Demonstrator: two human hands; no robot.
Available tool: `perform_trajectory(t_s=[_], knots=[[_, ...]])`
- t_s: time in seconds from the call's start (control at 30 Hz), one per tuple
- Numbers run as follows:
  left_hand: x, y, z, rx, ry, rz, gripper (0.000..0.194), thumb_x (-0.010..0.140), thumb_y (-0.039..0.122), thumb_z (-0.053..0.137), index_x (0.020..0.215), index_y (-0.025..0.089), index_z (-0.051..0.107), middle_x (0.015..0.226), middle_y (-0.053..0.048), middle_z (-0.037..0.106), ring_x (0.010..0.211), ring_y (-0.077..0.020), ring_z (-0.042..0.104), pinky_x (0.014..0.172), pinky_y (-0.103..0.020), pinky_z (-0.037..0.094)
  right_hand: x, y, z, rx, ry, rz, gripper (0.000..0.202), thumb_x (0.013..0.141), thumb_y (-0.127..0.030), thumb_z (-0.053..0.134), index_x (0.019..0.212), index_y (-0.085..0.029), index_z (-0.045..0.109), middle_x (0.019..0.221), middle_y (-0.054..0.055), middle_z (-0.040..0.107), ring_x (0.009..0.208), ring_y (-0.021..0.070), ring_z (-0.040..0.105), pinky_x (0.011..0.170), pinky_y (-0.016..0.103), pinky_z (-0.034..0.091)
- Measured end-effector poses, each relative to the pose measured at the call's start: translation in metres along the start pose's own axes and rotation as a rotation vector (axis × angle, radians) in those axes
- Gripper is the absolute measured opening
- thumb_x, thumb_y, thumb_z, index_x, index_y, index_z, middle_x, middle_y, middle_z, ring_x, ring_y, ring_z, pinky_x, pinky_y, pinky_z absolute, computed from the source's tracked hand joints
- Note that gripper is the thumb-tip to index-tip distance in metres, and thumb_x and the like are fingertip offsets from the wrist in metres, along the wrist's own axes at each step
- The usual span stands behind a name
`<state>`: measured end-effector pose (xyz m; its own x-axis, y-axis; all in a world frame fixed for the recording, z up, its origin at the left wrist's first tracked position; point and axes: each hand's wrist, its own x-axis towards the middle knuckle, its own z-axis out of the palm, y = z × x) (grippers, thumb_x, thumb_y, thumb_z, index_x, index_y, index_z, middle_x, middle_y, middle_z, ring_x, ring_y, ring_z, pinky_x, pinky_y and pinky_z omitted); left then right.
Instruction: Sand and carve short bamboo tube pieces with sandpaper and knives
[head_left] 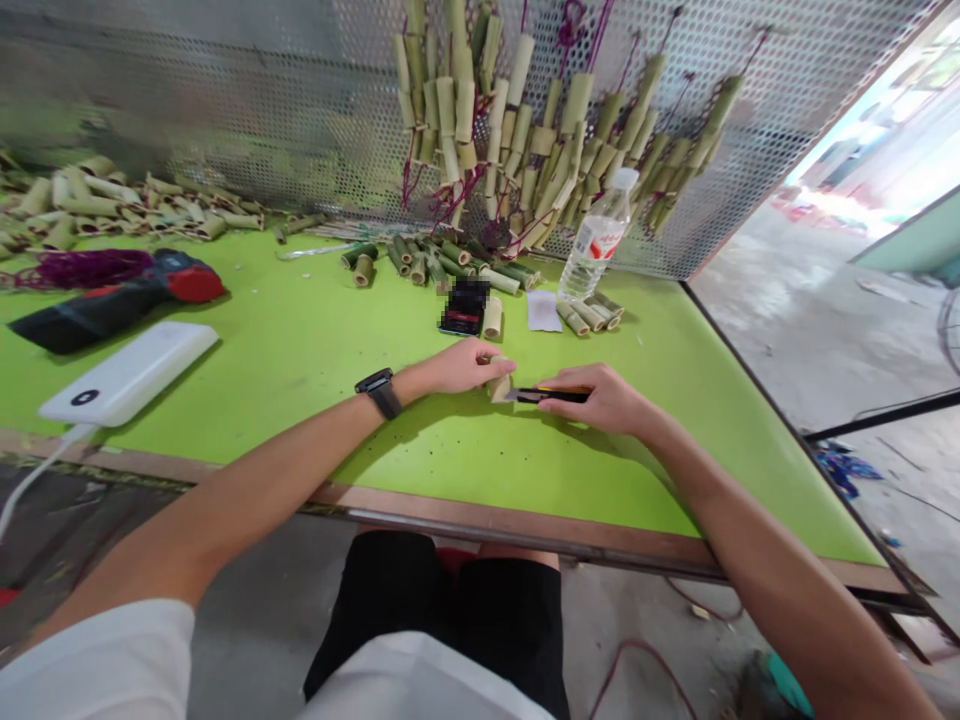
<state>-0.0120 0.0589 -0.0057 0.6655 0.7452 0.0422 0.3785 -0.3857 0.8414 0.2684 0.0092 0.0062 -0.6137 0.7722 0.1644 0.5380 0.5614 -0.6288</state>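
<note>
Over the middle of the green table, my left hand (466, 366) is closed on a short pale bamboo piece (499, 386). A utility knife (555, 395) with a black and orange handle is gripped in my right hand (606, 398). Its blade meets the lower right end of the bamboo piece; how deep it goes I cannot tell. Just behind my left hand stand another pale bamboo piece (493, 318) and a dark phone (464, 307), partly blurred out. Small dark specks lie on the table in front of my hands.
A water bottle (598, 236) stands behind a paper scrap (544, 311) and short bamboo tubes (592, 315). Strung bamboo bundles (525, 130) hang on the perforated metal panel. To the left are a power bank (131, 372), a cordless power tool (120, 300), purple cord (90, 268) and a bamboo pile (112, 205).
</note>
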Motion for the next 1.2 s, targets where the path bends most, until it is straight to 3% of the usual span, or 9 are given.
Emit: perform_trajectory(t_s=[0.13, 0.33, 0.57, 0.8, 1.07, 1.2], knots=[[0.002, 0.000, 0.005, 0.028, 0.081, -0.011, 0.057, 0.094, 0.068, 0.065, 0.064, 0.022, 0.048, 0.060, 0.004, 0.040, 0.055, -0.0120, 0.034, 0.056, -0.030, 0.022, 0.002, 0.000, 0.004, -0.009, 0.099, 0.054, 0.049, 0.098, -0.060, 0.073, 0.118, -0.019, 0.090, 0.091, 0.009, 0.084, 0.071, 0.0195, 0.069, 0.065, 0.030, 0.048], [0.004, 0.000, 0.009, 0.055, 0.128, 0.005, 0.060, 0.095, 0.069, 0.063, 0.062, 0.022, 0.045, 0.062, 0.004, 0.038, 0.059, -0.0129, 0.032, 0.059, -0.031, 0.021, 0.000, -0.003, 0.001, -0.008, -0.013, 0.038, 0.050, 0.099, -0.061, 0.072, 0.120, -0.020, 0.089, 0.078, 0.006, 0.079, 0.063, 0.0165, 0.062, 0.060, 0.029, 0.042], [0.006, -0.001, 0.010, 0.093, 0.144, 0.046, 0.068, 0.098, 0.079, 0.050, 0.063, 0.024, 0.033, 0.062, 0.004, 0.031, 0.060, -0.0133, 0.028, 0.060, -0.032, 0.018, 0.001, -0.003, 0.005, -0.060, 0.068, 0.038, 0.050, 0.100, -0.060, 0.070, 0.121, -0.019, 0.089, 0.089, 0.009, 0.083, 0.071, 0.0188, 0.067, 0.066, 0.029, 0.047], [0.005, 0.001, 0.013, 0.118, 0.184, 0.042, 0.070, 0.099, 0.082, 0.048, 0.061, 0.024, 0.038, 0.061, 0.003, 0.035, 0.059, -0.0136, 0.029, 0.059, -0.032, 0.019, -0.002, -0.007, -0.004, -0.018, -0.062, 0.010, 0.050, 0.101, -0.058, 0.070, 0.123, -0.017, 0.088, 0.079, 0.005, 0.079, 0.060, 0.0133, 0.057, 0.058, 0.027, 0.039], [0.006, -0.001, 0.013, 0.131, 0.185, 0.040, 0.067, 0.100, 0.078, 0.047, 0.063, 0.024, 0.031, 0.061, 0.004, 0.031, 0.059, -0.0134, 0.027, 0.060, -0.033, 0.017, 0.001, -0.001, 0.004, -0.058, 0.057, 0.001, 0.056, 0.101, -0.065, 0.068, 0.122, -0.017, 0.088, 0.088, 0.010, 0.083, 0.069, 0.0183, 0.065, 0.064, 0.029, 0.045], [0.007, -0.001, 0.012, 0.131, 0.176, 0.049, 0.066, 0.101, 0.075, 0.048, 0.062, 0.024, 0.032, 0.061, 0.003, 0.033, 0.059, -0.0138, 0.029, 0.060, -0.033, 0.018, 0.001, -0.002, -0.002, -0.029, -0.045, -0.010, 0.056, 0.101, -0.063, 0.068, 0.123, -0.016, 0.088, 0.082, 0.008, 0.081, 0.063, 0.0153, 0.061, 0.060, 0.028, 0.042]])
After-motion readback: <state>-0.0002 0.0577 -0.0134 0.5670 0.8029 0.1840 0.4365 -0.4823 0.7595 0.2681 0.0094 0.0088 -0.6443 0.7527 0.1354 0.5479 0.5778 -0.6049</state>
